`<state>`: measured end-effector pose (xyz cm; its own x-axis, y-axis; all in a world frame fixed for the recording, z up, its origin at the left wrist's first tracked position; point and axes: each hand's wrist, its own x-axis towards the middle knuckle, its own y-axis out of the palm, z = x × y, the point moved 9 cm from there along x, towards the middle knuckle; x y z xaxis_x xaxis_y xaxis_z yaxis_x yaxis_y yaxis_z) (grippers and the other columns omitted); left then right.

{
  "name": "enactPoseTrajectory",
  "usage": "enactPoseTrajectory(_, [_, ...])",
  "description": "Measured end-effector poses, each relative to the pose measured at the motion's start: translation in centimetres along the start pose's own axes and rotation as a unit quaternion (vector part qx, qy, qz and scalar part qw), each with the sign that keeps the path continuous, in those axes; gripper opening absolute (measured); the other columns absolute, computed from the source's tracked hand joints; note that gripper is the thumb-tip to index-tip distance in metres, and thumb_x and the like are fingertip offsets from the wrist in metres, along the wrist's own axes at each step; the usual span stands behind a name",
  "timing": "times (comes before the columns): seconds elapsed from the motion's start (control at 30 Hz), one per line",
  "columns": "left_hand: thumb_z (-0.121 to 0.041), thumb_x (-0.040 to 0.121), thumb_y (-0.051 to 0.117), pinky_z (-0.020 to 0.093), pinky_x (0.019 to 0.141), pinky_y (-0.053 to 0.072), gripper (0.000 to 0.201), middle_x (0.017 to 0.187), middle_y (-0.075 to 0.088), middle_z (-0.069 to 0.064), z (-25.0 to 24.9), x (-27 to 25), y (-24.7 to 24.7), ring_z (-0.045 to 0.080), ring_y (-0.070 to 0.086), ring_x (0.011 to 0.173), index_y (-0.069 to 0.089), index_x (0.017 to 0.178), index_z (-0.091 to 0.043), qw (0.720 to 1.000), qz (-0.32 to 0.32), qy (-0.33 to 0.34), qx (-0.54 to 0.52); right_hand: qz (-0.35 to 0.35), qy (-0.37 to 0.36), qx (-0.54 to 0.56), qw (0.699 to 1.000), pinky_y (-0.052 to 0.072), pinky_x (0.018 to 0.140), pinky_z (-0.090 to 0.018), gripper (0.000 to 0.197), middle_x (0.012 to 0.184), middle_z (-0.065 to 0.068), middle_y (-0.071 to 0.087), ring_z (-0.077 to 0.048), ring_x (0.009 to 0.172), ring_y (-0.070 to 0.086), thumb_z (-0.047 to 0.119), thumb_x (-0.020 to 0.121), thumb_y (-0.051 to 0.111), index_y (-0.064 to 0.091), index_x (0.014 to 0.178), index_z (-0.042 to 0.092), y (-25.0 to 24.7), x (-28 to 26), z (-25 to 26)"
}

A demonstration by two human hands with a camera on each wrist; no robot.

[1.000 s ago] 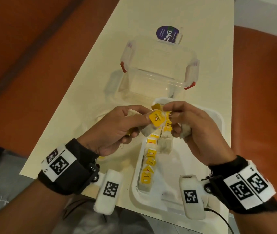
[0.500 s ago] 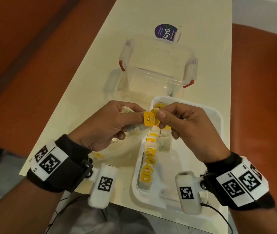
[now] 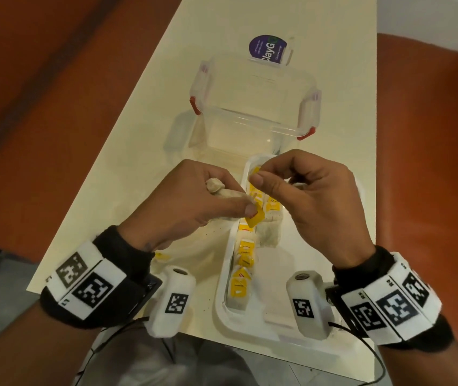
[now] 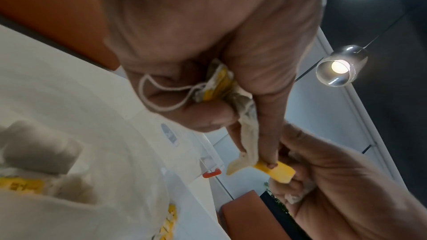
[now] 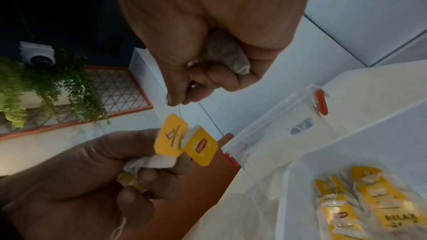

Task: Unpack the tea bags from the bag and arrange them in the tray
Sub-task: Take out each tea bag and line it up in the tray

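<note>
My left hand point(image 3: 247, 208) grips a small bunch of tea bags point(image 3: 222, 190) over the tray's left rim, its thumb pressing a yellow tag point(image 3: 255, 220). In the right wrist view two yellow tags point(image 5: 172, 136) stick up from that bunch point(image 5: 152, 161). My right hand point(image 3: 261, 175) pinches a thin thread point(image 5: 179, 109) that runs down to one tag. Its curled fingers also hold another tea bag point(image 5: 226, 56) in the palm. The white tray point(image 3: 292, 325) holds a row of tea bags point(image 3: 243, 263) along its left side. A clear plastic bag point(image 4: 46, 152) lies beside the tray.
A clear lidless box with red clips point(image 3: 252, 107) stands just beyond the tray, with a purple-labelled lid point(image 3: 268, 50) behind it. The cream table point(image 3: 138, 162) is narrow, with orange floor on both sides. A loose yellow tag point(image 3: 162, 256) lies by my left wrist.
My right fingers have lifted up and away from the yellow tag, drawing the thread out. My left hand has sunk a little toward the tray with its bunch.
</note>
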<state>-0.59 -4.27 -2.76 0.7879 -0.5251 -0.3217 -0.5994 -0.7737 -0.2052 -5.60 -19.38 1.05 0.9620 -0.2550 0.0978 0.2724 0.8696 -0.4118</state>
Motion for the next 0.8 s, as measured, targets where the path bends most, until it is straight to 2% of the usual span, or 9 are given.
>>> enactPoseTrajectory(0.13, [-0.024,0.064,0.09,0.021,0.053,0.048,0.019,0.065,0.067,-0.004,0.2,0.1,0.1,0.004,0.06,0.062,0.073,0.068,-0.018,1.0,0.018,-0.012,0.0,-0.023,0.006,-0.091,0.996,0.042,0.063,-0.018,0.015,0.076,0.011,0.069,-0.004,0.064,0.058,0.035,0.088,0.074,0.072,0.083,0.02,-0.5,0.4,-1.1])
enactPoseTrajectory(0.2, [-0.024,0.065,0.089,0.024,0.054,0.05,0.02,0.063,0.066,-0.005,0.5,0.2,-0.4,0.007,0.062,0.062,0.071,0.068,-0.015,1.0,-0.003,-0.016,-0.016,-0.013,0.017,-0.045,0.999,0.042,0.063,-0.018,0.014,0.073,0.012,0.066,-0.004,0.063,0.056,0.032,0.089,0.073,0.071,0.083,0.019,-0.7,0.1,-1.3])
enactPoseTrajectory(0.33, [-0.027,0.069,0.088,0.027,0.051,0.048,0.024,0.063,0.068,0.0,0.6,0.4,-1.0,0.012,0.062,0.06,0.068,0.069,-0.015,0.999,-0.033,0.005,0.0,0.088,0.018,0.064,0.994,0.044,0.063,-0.027,0.013,0.077,0.005,0.067,-0.009,0.067,0.052,0.033,0.088,0.07,0.071,0.083,0.02,0.9,-1.3,-0.4])
enactPoseTrajectory(0.37, [-0.026,0.069,0.089,0.027,0.05,0.047,0.024,0.067,0.067,0.002,0.4,0.4,-0.7,0.013,0.061,0.062,0.066,0.069,-0.016,1.0,-0.021,0.016,-0.007,0.083,0.026,0.06,0.994,0.044,0.062,-0.027,0.014,0.076,0.004,0.067,-0.009,0.067,0.052,0.033,0.089,0.069,0.07,0.083,0.02,1.0,-1.3,-0.5])
enactPoseTrajectory(0.47, [-0.025,0.066,0.091,0.025,0.046,0.044,0.025,0.092,0.068,0.017,-0.7,0.1,0.5,0.021,0.058,0.071,0.066,0.07,-0.025,0.997,0.036,0.055,-0.044,-0.003,0.066,0.007,0.998,0.046,0.066,-0.028,0.016,0.079,0.0,0.067,-0.011,0.071,0.058,0.033,0.094,0.065,0.065,0.084,0.021,-0.6,-0.8,-2.5])
enactPoseTrajectory(0.53, [-0.022,0.069,0.086,0.025,0.045,0.043,0.021,0.096,0.068,0.02,-1.4,-0.2,0.9,0.021,0.058,0.071,0.066,0.071,-0.027,0.993,0.064,0.075,-0.06,-0.031,0.084,-0.028,0.996,0.046,0.066,-0.026,0.018,0.081,0.001,0.069,-0.012,0.074,0.062,0.034,0.096,0.063,0.064,0.084,0.021,-1.5,-0.6,-3.5])
enactPoseTrajectory(0.67, [-0.01,0.072,0.084,0.024,0.043,0.042,0.022,0.09,0.071,0.016,-1.8,-0.1,0.6,0.018,0.059,0.068,0.062,0.076,-0.014,0.989,0.068,0.084,-0.102,-0.015,0.083,-0.075,0.994,0.04,0.059,-0.014,0.019,0.078,0.008,0.067,-0.003,0.061,0.053,0.034,0.096,0.063,0.062,0.082,0.021,-1.5,-1.1,-3.9])
enactPoseTrajectory(0.73, [-0.011,0.075,0.077,0.023,0.042,0.04,0.021,0.09,0.07,0.022,-1.6,0.1,0.3,0.015,0.063,0.066,0.057,0.077,-0.018,0.986,0.059,0.067,-0.141,-0.004,0.089,-0.048,0.995,0.043,0.057,-0.021,0.018,0.077,0.009,0.068,-0.004,0.056,0.05,0.028,0.096,0.064,0.059,0.081,0.019,-1.3,-1.3,-3.8])
enactPoseTrajectory(0.8, [-0.014,0.079,0.07,0.022,0.043,0.04,0.018,0.098,0.068,0.027,-1.2,0.3,0.4,0.017,0.067,0.069,0.053,0.084,-0.02,0.982,0.059,0.034,-0.174,0.005,0.106,0.012,0.994,0.044,0.053,-0.025,0.02,0.076,0.013,0.07,-0.009,0.057,0.056,0.015,0.095,0.063,0.054,0.076,0.016,-1.3,-1.4,-3.9])
